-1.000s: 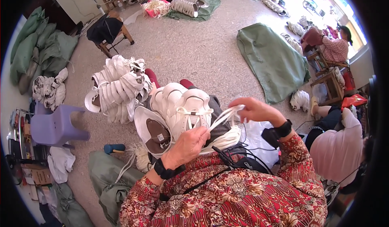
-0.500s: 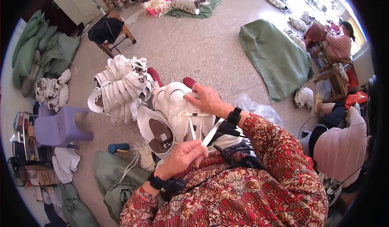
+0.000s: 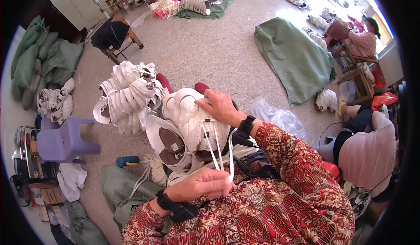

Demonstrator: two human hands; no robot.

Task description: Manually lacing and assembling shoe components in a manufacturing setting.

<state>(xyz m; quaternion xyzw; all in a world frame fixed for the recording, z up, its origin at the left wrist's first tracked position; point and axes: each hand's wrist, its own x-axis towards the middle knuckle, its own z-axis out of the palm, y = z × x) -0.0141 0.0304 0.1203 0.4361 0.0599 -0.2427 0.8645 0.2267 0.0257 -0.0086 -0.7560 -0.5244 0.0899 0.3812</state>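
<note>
My left hand (image 3: 203, 184) is pinched shut on a white shoelace (image 3: 211, 151) and pulls it taut toward my body. Strands of the lace run up to the eyelet end of a white shoe upper (image 3: 203, 135) on my lap. My right hand (image 3: 222, 108) lies across the top of that nested row of uppers, gripping it with fingers and thumb bent. Beside it on the left, another white upper (image 3: 170, 144) shows its brown inner lining. A taller pile of laced white uppers (image 3: 131, 96) stands just beyond, to the left.
A purple plastic stool (image 3: 65, 138) and a blue-headed mallet (image 3: 127, 161) are at left. A green sack (image 3: 127, 192) lies near my left arm, another green sack (image 3: 293, 59) ahead on the floor. Clear plastic (image 3: 280, 120) lies at right, near a person in pink (image 3: 367, 151).
My left hand has moved down and slightly right, drawing the lace strands out long and straight. The right hand keeps its hold on the uppers. The view has shifted slightly.
</note>
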